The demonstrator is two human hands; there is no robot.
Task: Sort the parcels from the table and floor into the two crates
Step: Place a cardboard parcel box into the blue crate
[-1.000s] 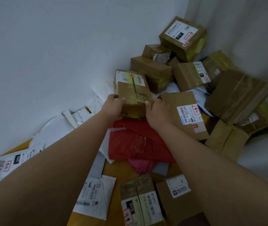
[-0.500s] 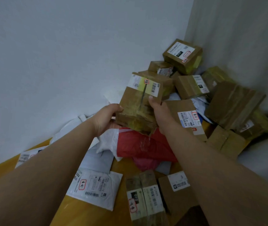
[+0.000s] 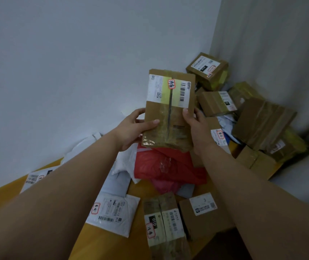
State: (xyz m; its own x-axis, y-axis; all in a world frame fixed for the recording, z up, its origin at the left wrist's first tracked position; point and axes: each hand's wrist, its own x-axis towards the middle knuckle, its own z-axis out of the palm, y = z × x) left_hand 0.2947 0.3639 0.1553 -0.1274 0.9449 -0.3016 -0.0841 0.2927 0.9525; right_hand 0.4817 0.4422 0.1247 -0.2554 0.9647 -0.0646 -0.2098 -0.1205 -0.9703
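I hold a taped brown cardboard parcel (image 3: 169, 111) upright above the table, its white and yellow label with a red-marked sticker facing me. My left hand (image 3: 131, 128) grips its lower left edge, thumb across the front. Its lower right edge is gripped by my right hand (image 3: 195, 126). Under it lie a red plastic mailer (image 3: 166, 167) and a pink one (image 3: 164, 185). No crate is in view.
On the yellow table (image 3: 93, 239) lie white mailers (image 3: 113, 212), a taped box (image 3: 164, 222) and a box marked 3 (image 3: 200, 212) near me. Several brown boxes (image 3: 262, 121) pile in the far right corner, one (image 3: 207, 70) on top against the wall.
Both hands have lifted the parcel off the pile and tilted it upright, so its labelled face now turns toward me. My view has risen with it.
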